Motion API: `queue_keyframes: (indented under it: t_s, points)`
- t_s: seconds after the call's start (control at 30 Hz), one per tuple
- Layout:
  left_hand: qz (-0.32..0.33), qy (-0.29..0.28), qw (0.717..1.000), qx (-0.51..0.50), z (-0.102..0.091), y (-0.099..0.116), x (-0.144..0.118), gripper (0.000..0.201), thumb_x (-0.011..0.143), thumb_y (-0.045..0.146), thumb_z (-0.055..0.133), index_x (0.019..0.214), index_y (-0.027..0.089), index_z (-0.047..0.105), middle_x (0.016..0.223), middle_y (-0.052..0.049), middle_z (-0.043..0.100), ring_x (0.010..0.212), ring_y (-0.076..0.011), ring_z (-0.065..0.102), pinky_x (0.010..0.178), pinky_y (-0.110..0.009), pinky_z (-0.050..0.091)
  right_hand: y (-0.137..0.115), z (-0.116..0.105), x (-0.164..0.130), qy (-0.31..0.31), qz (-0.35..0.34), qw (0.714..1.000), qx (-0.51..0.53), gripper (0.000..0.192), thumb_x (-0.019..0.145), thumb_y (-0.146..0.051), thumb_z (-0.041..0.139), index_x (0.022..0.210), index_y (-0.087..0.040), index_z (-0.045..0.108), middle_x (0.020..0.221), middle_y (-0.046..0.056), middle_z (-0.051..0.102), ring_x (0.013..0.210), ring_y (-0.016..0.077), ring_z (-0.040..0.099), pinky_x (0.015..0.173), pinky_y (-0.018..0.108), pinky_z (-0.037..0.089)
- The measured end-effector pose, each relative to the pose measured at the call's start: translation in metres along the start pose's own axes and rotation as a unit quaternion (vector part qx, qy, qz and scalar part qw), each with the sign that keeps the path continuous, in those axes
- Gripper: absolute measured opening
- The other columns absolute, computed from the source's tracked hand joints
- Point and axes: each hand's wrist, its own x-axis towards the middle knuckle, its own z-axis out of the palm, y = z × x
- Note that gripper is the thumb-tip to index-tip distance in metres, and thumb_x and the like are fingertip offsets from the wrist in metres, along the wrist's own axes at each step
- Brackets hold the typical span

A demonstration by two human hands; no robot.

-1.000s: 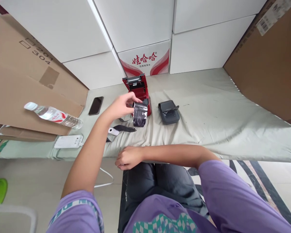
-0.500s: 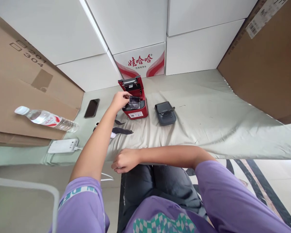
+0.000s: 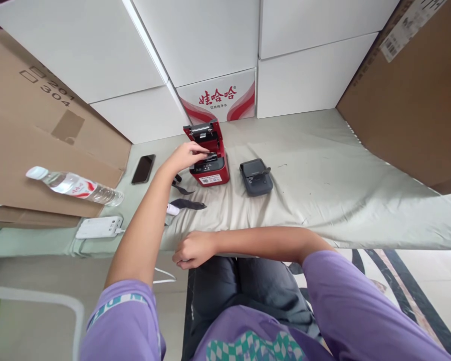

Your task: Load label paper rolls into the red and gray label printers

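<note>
From the head view I see my left hand (image 3: pixel 184 158) with fingers in the open red printer (image 3: pixel 208 155), grip hidden. Right hand (image 3: pixel 193 249) lies curled, empty. Grey printer (image 3: pixel 255 176) sits right; phone (image 3: pixel 143 169), bottle (image 3: pixel 75 186) left.

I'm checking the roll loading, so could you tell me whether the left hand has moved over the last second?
Yes. The left hand has moved away from the person, from in front of the red printer to over its open compartment.

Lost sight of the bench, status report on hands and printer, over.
Left hand fingers in the open red label printer, on a dark roll. Right hand fisted, empty, at cloth edge. Grey printer beside, apart.
</note>
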Motion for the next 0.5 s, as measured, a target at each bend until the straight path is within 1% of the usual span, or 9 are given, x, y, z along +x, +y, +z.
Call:
queue_keyframes:
  t_s: [0.07,0.1,0.2,0.27,0.33,0.37,0.4,0.47,0.5]
  points:
    - [0.029,-0.001,0.998,-0.056,-0.005,-0.005,-0.010,0.039,0.088,0.050,0.065,0.107,0.023,0.085,0.113,-0.008,0.079,0.109,-0.0276,0.070,0.103,-0.038,0.051,-0.001,-0.002,0.000,0.000,0.000,1.000,0.004,0.025,0.105,-0.029,0.045,0.099,-0.019,0.067,0.109,0.008,0.080,0.091,0.0181,0.071,0.067,0.033,0.033]
    - [0.032,-0.002,0.997,-0.067,-0.008,-0.007,-0.014,0.040,0.088,0.052,0.065,0.103,0.022,0.086,0.109,-0.007,0.080,0.106,-0.0274,0.071,0.100,-0.037,0.052,-0.001,-0.003,0.000,0.000,0.002,1.000,0.005,0.025,0.105,-0.029,0.044,0.099,-0.019,0.067,0.110,0.008,0.080,0.092,0.0183,0.071,0.067,0.033,0.033]
    - [0.009,-0.018,0.998,-0.062,-0.016,-0.007,-0.021,0.040,0.085,0.057,0.069,0.100,0.024,0.086,0.107,-0.005,0.082,0.104,-0.0285,0.072,0.096,-0.036,0.053,0.000,-0.004,0.000,-0.006,0.006,1.000,0.007,0.027,0.105,-0.030,0.043,0.100,-0.019,0.067,0.111,0.008,0.080,0.092,0.0190,0.071,0.067,0.033,0.032]
    - [-0.001,-0.045,0.998,-0.045,-0.021,-0.001,-0.023,0.039,0.084,0.059,0.071,0.101,0.027,0.087,0.109,-0.003,0.083,0.103,-0.0284,0.073,0.094,-0.036,0.053,0.000,-0.002,-0.001,-0.005,0.005,1.000,0.010,0.027,0.105,-0.030,0.043,0.100,-0.020,0.067,0.109,0.008,0.080,0.091,0.0190,0.071,0.067,0.033,0.032]
    - [0.000,-0.045,0.999,-0.030,-0.023,0.008,-0.022,0.039,0.086,0.060,0.070,0.098,0.027,0.087,0.105,-0.003,0.083,0.099,-0.0274,0.073,0.092,-0.035,0.053,-0.001,-0.001,-0.003,0.008,-0.002,1.000,0.015,0.025,0.104,-0.029,0.044,0.095,-0.020,0.065,0.105,0.006,0.080,0.088,0.0180,0.070,0.067,0.033,0.033]
    - [0.004,-0.022,0.999,-0.025,-0.024,0.013,-0.021,0.040,0.088,0.060,0.067,0.097,0.026,0.087,0.103,-0.003,0.083,0.097,-0.0268,0.073,0.091,-0.035,0.053,-0.003,-0.001,-0.005,0.025,-0.009,0.999,0.022,0.026,0.104,-0.029,0.043,0.091,-0.021,0.064,0.102,0.005,0.079,0.087,0.0171,0.069,0.068,0.033,0.035]
    - [0.011,0.014,1.000,-0.020,-0.024,0.018,-0.019,0.041,0.091,0.058,0.063,0.097,0.025,0.086,0.101,-0.004,0.083,0.096,-0.0264,0.073,0.090,-0.035,0.053,-0.005,-0.002,-0.006,0.049,-0.016,0.998,0.031,0.027,0.104,-0.031,0.042,0.087,-0.021,0.062,0.098,0.005,0.079,0.086,0.0160,0.068,0.069,0.032,0.036]
    - [0.027,0.093,0.995,-0.009,-0.023,0.026,-0.015,0.042,0.095,0.053,0.057,0.098,0.022,0.086,0.101,-0.005,0.082,0.097,-0.0258,0.072,0.092,-0.035,0.053,-0.009,-0.007,-0.009,0.111,-0.028,0.993,0.040,0.034,0.106,-0.035,0.039,0.080,-0.022,0.056,0.088,0.004,0.075,0.083,0.0143,0.066,0.071,0.030,0.039]
    - [0.032,0.118,0.992,-0.001,-0.022,0.029,-0.014,0.041,0.096,0.051,0.057,0.100,0.022,0.085,0.103,-0.006,0.082,0.098,-0.0255,0.071,0.093,-0.036,0.052,-0.010,-0.013,-0.010,0.142,-0.029,0.989,0.038,0.036,0.106,-0.037,0.039,0.077,-0.023,0.054,0.083,0.003,0.072,0.082,0.0140,0.065,0.073,0.029,0.040]
